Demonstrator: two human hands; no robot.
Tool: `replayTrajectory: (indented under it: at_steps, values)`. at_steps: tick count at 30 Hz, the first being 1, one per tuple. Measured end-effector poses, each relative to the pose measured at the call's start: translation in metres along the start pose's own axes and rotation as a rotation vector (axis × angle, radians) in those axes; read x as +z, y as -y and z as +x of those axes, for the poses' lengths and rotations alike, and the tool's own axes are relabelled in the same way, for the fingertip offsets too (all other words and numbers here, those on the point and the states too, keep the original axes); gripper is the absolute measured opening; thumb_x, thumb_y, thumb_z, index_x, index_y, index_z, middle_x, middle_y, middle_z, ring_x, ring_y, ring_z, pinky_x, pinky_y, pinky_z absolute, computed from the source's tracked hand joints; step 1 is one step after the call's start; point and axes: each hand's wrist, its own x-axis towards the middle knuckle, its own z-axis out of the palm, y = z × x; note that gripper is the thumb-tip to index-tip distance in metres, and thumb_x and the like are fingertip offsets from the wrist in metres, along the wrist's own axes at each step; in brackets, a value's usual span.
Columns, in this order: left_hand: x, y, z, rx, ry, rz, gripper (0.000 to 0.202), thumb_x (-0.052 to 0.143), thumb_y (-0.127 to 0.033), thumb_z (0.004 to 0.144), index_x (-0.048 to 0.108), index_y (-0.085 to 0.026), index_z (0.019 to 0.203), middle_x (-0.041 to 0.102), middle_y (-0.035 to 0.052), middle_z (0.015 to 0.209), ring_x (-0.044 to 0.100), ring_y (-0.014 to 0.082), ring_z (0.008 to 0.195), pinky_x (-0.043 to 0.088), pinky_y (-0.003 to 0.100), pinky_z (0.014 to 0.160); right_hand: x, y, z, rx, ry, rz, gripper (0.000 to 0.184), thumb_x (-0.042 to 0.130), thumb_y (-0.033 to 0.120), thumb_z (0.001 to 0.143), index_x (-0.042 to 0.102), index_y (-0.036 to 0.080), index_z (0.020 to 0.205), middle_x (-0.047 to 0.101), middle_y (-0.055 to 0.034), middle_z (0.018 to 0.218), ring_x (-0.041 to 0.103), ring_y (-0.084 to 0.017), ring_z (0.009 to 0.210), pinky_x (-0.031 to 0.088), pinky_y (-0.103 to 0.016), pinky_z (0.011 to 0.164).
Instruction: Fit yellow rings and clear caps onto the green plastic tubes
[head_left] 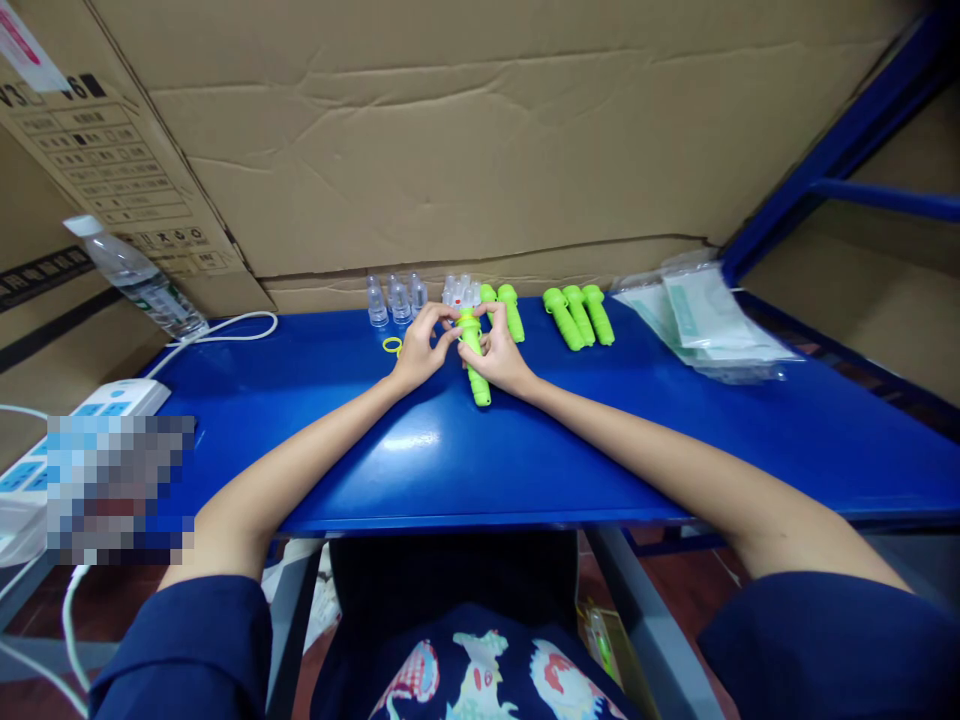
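Observation:
Both my hands meet at the far middle of the blue table (525, 460). My left hand (420, 350) and my right hand (501, 355) pinch the top end of a lime-green handle-shaped part (475, 365) that lies lengthwise on the table. The fingers of both hands are closed round its head. A small yellow ring (391, 345) lies just left of my left hand. Clear plastic cups (395, 298) stand behind my hands, with more clear cups (459, 290) next to them.
Three more green parts (579, 316) lie in a row to the right, and another green part (512, 310) behind my right hand. Plastic bags (701, 320) lie far right. At the left are a water bottle (135, 275), a power strip (90, 420) and a white cable (225, 330). Cardboard (480, 130) walls the back.

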Motion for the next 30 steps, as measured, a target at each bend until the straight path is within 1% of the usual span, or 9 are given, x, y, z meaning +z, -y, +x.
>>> replayTrajectory:
  at_steps: [3,7,13,18,25,30]
  values:
    - [0.0003,0.0009,0.0,0.004,-0.006,-0.008,0.016,0.058,-0.033,0.094,0.058,-0.019,0.102,0.064,0.0065,0.101,0.061,0.0147,0.08,0.045,0.028,0.068,-0.0001,0.0008,-0.0004,0.003,-0.006,-0.004,0.058,0.072,0.048,0.081,0.025,0.029,0.108,0.047,0.0087,0.063,0.06,-0.016,0.046,0.049,-0.029,0.041]
    - [0.0005,0.0022,0.0004,-0.007,-0.005,-0.044,0.015,0.06,-0.031,0.093,0.058,-0.018,0.101,0.064,0.0061,0.098,0.061,0.0134,0.077,0.045,0.026,0.066,0.0,0.0011,-0.001,0.006,-0.003,-0.015,0.055,0.071,0.043,0.081,0.025,0.028,0.108,0.048,0.0089,0.063,0.06,-0.016,0.046,0.049,-0.029,0.041]
    - [-0.0006,0.0052,0.0008,-0.071,0.045,-0.086,0.022,0.061,-0.038,0.092,0.058,-0.017,0.1,0.065,0.0063,0.096,0.06,0.0127,0.075,0.045,0.025,0.064,0.0005,-0.0009,-0.0012,0.001,-0.006,-0.021,0.054,0.071,0.039,0.08,0.026,0.028,0.108,0.05,0.0095,0.064,0.06,-0.015,0.044,0.05,-0.03,0.041]
    - [-0.0004,0.0071,0.0008,-0.091,0.051,-0.095,0.025,0.061,-0.041,0.092,0.058,-0.017,0.1,0.066,0.0066,0.098,0.061,0.0131,0.076,0.044,0.025,0.064,0.0002,-0.0011,-0.0013,-0.004,-0.005,-0.004,0.056,0.071,0.042,0.081,0.026,0.028,0.11,0.05,0.0097,0.063,0.06,-0.016,0.044,0.051,-0.031,0.041]
    - [-0.001,0.0068,0.0005,-0.116,0.04,-0.097,0.03,0.062,-0.045,0.091,0.059,-0.017,0.099,0.067,0.0066,0.095,0.061,0.0135,0.076,0.044,0.025,0.063,-0.0007,0.0008,-0.0014,0.012,-0.009,-0.029,0.054,0.07,0.046,0.082,0.027,0.028,0.108,0.049,0.0087,0.06,0.061,-0.018,0.046,0.05,-0.031,0.041]
    - [-0.0018,0.0049,0.0005,-0.12,0.046,-0.069,0.027,0.059,-0.043,0.094,0.061,-0.016,0.094,0.068,0.0054,0.089,0.061,0.014,0.075,0.044,0.025,0.063,0.0004,0.001,-0.002,-0.004,-0.026,-0.023,0.053,0.068,0.047,0.084,0.025,0.029,0.109,0.05,0.0067,0.069,0.06,-0.016,0.049,0.053,-0.032,0.046]
